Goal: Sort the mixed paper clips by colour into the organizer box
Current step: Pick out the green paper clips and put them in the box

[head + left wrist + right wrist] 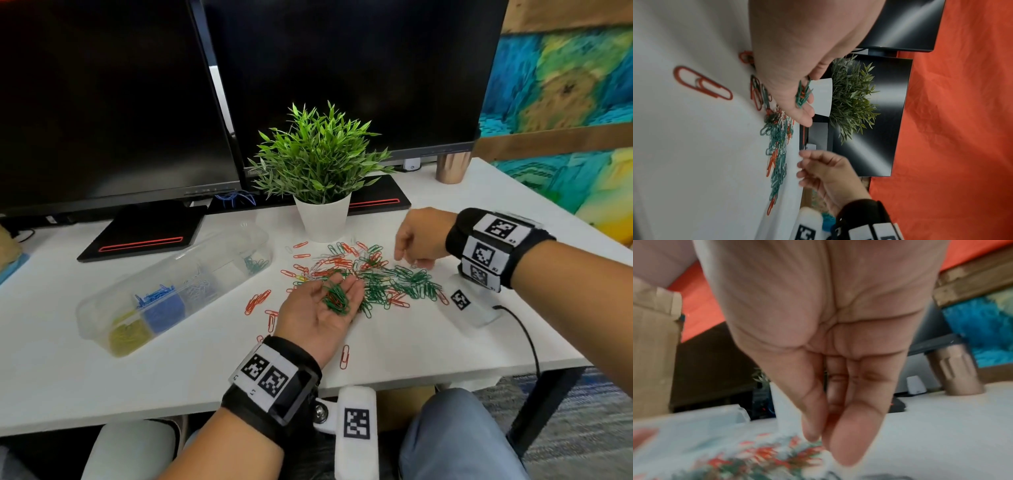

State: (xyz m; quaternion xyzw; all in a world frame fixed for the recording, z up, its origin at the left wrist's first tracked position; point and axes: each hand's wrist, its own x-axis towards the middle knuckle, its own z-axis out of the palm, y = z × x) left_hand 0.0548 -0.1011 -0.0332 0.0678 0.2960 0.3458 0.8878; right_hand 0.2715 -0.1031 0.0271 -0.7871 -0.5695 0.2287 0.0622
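A white table (102, 377) fills the near view, with the potted plant (320, 164) in its white pot standing at its middle back. Far left of the plant, at the table's edge, lies something blue and tan, too cut off to name. Behind the plant and to its left stand two dark monitors (102, 96) on flat black bases with red stripes, a tangle of blue cable between the bases.

Left of the plant and nearer the person lies the clear organizer box (171, 291), set at a slant. Its compartments hold yellow clips at the near end, then blue, then pale ones, and a few green ones at the end closest to the plant.

In front of the plant spreads the pile of paper clips (363, 274), red, green and white mixed, with stray red ones trailing toward the box and the near edge. The left hand (322, 305) lies palm up at the near side of the pile, fingers relaxed, cradling a bunch of green clips (337, 298) with a red one among them.

Right of the plant, the right hand (419, 240) hangs over the pile's far right side, thumb and fingertips drawn together; whether they pinch a clip cannot be told.

Further right stands a copper tumbler (452, 168), and beyond the table a blue-and-yellow painted wall panel (565, 85) in a wooden frame. Grey carpet shows below.
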